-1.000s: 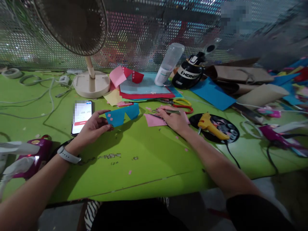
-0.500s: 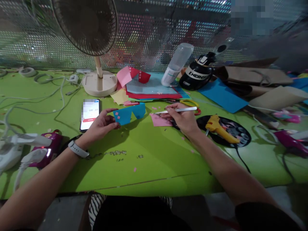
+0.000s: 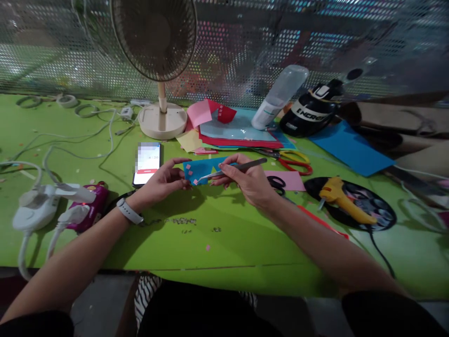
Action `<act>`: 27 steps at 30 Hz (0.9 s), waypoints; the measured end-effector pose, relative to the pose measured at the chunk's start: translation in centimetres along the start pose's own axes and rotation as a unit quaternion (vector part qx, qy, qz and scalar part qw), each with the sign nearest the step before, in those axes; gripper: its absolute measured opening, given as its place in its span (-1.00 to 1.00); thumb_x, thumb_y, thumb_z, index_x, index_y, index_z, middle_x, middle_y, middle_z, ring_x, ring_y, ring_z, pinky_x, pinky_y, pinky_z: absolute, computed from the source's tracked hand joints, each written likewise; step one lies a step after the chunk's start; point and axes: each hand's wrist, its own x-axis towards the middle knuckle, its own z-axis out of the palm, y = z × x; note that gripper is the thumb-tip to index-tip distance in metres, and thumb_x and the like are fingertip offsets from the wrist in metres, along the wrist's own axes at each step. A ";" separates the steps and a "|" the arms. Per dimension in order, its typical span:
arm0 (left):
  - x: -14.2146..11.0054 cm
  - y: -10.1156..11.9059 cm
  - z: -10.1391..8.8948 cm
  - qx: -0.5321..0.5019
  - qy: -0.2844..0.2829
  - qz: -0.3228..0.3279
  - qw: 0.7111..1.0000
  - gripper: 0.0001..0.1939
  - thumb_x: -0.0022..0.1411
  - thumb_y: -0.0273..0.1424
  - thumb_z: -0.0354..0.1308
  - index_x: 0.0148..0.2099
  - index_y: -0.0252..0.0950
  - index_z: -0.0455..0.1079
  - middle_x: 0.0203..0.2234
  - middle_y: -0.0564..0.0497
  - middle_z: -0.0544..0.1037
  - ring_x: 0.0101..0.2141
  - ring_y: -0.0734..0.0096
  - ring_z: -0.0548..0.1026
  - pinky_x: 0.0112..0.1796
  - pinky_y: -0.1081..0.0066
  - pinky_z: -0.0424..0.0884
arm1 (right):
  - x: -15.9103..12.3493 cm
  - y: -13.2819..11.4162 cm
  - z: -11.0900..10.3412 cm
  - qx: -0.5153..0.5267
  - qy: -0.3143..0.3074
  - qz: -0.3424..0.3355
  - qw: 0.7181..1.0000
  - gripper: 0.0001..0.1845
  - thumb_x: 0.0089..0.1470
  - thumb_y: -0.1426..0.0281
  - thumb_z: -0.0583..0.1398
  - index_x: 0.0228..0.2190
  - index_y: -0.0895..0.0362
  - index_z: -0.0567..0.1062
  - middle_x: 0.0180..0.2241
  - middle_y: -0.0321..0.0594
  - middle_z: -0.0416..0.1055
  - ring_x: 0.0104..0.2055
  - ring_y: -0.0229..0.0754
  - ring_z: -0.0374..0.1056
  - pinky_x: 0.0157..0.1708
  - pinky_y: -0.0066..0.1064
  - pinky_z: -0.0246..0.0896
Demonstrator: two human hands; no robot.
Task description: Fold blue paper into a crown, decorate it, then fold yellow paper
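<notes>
My left hand (image 3: 171,179) pinches the left end of a blue paper piece (image 3: 204,164), held up above the green table (image 3: 224,243). Several small pink squares show on the paper near that end. Between the thumb and fingers of my right hand (image 3: 245,178) is a pair of tweezers (image 3: 249,164). Their tips meet the lowest pink square (image 3: 195,181) at the paper's lower left. Right of that hand lies a pink paper sheet (image 3: 289,180), with black-handled scissors (image 3: 277,182) at its left end.
A phone (image 3: 147,164) lies left of my left hand. Behind are a fan (image 3: 163,119), stacked coloured paper (image 3: 242,128), a clear bottle (image 3: 280,96) and a black bottle (image 3: 312,110). Red-and-yellow scissors (image 3: 298,161) and a yellow glue gun (image 3: 345,201) lie to the right.
My right hand has moved left with the tweezers, from the pink sheet to the blue paper. A third pink square is now on the blue paper. The view has shifted left.
</notes>
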 end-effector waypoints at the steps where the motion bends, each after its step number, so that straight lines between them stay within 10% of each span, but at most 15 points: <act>1: 0.0 0.0 0.0 0.001 -0.005 0.001 1.000 -0.49 0.23 -0.51 0.21 0.20 -0.25 0.20 -0.30 -0.01 0.55 -0.28 0.37 0.55 -0.19 0.32 0.43 | 0.1 0.1 0.0 -0.003 -0.001 0.001 1.000 -0.51 -0.12 0.03 0.36 -0.37 0.08 0.30 -0.52 -0.27 0.56 -0.49 -0.15 0.54 -0.64 -0.50 0.26; 27: -0.1 0.1 0.6 0.012 -0.073 -0.008 0.997 -0.49 0.26 -0.47 0.21 0.22 -0.20 0.21 -0.25 -0.02 0.53 -0.25 0.37 0.54 -0.14 0.30 0.41 | -0.1 0.2 -0.8 -0.003 -0.049 0.006 0.999 -0.58 -0.05 0.12 0.36 -0.36 0.10 0.32 -0.56 -0.29 0.55 -0.53 -0.15 0.53 -0.68 -0.54 0.20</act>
